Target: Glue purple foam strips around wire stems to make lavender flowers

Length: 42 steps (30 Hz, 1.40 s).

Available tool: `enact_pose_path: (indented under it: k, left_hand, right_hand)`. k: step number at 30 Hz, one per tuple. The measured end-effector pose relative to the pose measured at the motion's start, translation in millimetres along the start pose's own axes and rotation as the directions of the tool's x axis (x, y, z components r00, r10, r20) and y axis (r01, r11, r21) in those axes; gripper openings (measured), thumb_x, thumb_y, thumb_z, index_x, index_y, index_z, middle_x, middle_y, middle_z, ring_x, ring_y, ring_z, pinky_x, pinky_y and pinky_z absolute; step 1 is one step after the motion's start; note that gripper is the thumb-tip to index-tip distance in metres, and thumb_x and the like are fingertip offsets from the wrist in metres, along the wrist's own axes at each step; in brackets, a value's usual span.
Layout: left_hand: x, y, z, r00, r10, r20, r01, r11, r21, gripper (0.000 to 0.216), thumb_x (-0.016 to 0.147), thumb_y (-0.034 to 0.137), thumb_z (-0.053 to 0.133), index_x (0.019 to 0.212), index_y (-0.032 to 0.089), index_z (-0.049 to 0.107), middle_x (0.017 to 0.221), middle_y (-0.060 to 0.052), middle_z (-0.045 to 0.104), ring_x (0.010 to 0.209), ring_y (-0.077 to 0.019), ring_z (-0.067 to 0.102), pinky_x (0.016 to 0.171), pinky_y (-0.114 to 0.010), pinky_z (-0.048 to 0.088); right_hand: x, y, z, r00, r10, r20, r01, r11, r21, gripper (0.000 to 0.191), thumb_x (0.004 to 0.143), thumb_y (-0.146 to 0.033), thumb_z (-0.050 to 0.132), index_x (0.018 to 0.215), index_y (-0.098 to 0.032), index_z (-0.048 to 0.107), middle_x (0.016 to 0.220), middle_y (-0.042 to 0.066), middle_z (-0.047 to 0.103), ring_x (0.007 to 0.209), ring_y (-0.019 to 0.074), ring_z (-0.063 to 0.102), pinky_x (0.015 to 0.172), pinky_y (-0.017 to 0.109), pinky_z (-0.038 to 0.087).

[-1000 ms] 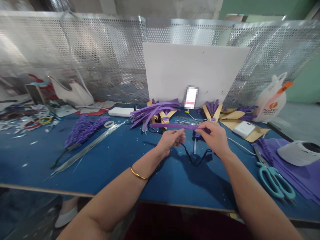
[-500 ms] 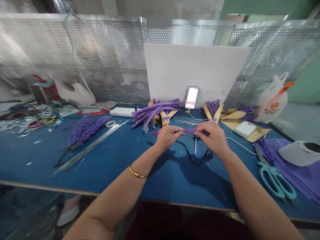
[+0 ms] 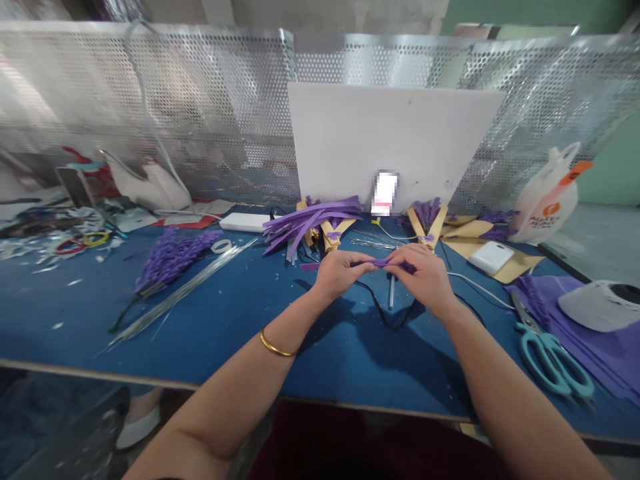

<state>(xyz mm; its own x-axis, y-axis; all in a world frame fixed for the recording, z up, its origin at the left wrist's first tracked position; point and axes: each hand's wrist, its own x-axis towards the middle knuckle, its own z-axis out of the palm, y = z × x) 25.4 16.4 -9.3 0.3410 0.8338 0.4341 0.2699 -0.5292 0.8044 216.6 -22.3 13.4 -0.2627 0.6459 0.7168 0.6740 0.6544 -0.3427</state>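
Observation:
Both hands meet over the middle of the blue table (image 3: 200, 327). My left hand (image 3: 340, 272) and my right hand (image 3: 420, 273) are closed, pinching a narrow purple strip (image 3: 383, 263) between them; its free end sticks out to the left of my left hand. Under the hands lies a black cable (image 3: 395, 319) and a small clear tube (image 3: 391, 293). Behind them is a pile of purple strips (image 3: 310, 223) on tan holders.
Teal scissors (image 3: 550, 357) lie on purple sheets (image 3: 600, 353) at the right, beside a white tape roll (image 3: 600, 303). A purple flower bunch (image 3: 170, 257) and thin wires (image 3: 185, 290) lie left. A white board (image 3: 395, 143) leans on the perforated metal screen (image 3: 150, 113).
My hands have drawn closer together, and the purple strip showing between them and out past my left hand has become much shorter. The view shifted slightly.

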Motion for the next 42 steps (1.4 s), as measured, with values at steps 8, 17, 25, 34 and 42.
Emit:
enact_pose_path:
  k: [8,17,25,34,42]
  left_hand:
    - [-1.5,1.9,-0.3,0.999,0.042,-0.014,-0.042,0.999,0.021,0.015,0.076,0.036,0.065,0.081,0.028,0.077,0.085,0.000,0.075,0.081,-0.0195,0.068,0.071,-0.025,0.048]
    - [-0.8,3.3,-2.1,0.995,0.001,-0.095,0.007,0.996,0.085,0.012,0.074,0.035,0.067,0.076,0.029,0.077,0.080,0.000,0.075,0.078,-0.0200,0.067,0.066,-0.025,0.046]
    - [-1.8,1.7,0.7,0.999,-0.023,-0.042,0.026,0.997,0.077,0.016,0.076,0.038,0.065,0.077,0.028,0.077,0.078,-0.001,0.074,0.074,-0.0192,0.066,0.065,-0.025,0.046]
    - [-2.5,1.6,0.9,0.999,-0.011,-0.048,0.015,0.996,0.083,0.016,0.075,0.038,0.066,0.077,0.025,0.077,0.078,-0.001,0.074,0.074,-0.0190,0.067,0.065,-0.025,0.046]
    - [-3.4,4.0,1.6,0.998,0.066,-0.021,-0.062,0.987,0.150,0.014,0.078,0.033,0.064,0.078,0.024,0.075,0.077,0.001,0.074,0.072,-0.0151,0.066,0.063,-0.023,0.044]
  right_hand:
    - [-1.1,-2.5,2.3,0.999,-0.032,0.007,0.032,0.999,0.012,0.008,0.080,-0.022,0.063,0.072,-0.024,0.063,0.080,0.001,0.069,0.082,0.0188,0.063,0.081,0.037,0.046]
    - [0.3,3.6,-3.8,0.999,0.029,0.025,-0.029,1.000,0.001,0.004,0.078,-0.024,0.066,0.074,-0.024,0.065,0.086,0.002,0.069,0.086,0.0199,0.062,0.082,0.039,0.046]
    - [-1.1,-1.0,1.7,0.999,-0.030,0.032,0.029,0.999,0.029,0.008,0.081,-0.024,0.063,0.074,-0.024,0.067,0.084,0.003,0.068,0.084,0.0186,0.063,0.081,0.037,0.047]
    - [-1.9,-1.4,4.2,0.997,-0.058,0.048,0.058,0.998,0.018,0.008,0.081,-0.022,0.063,0.074,-0.024,0.066,0.083,0.002,0.068,0.083,0.0187,0.063,0.081,0.037,0.046]
    - [-1.8,-0.2,3.8,0.994,-0.084,0.075,0.085,0.996,-0.007,0.007,0.081,-0.021,0.064,0.075,-0.023,0.065,0.083,0.002,0.068,0.083,0.0176,0.063,0.081,0.036,0.045]
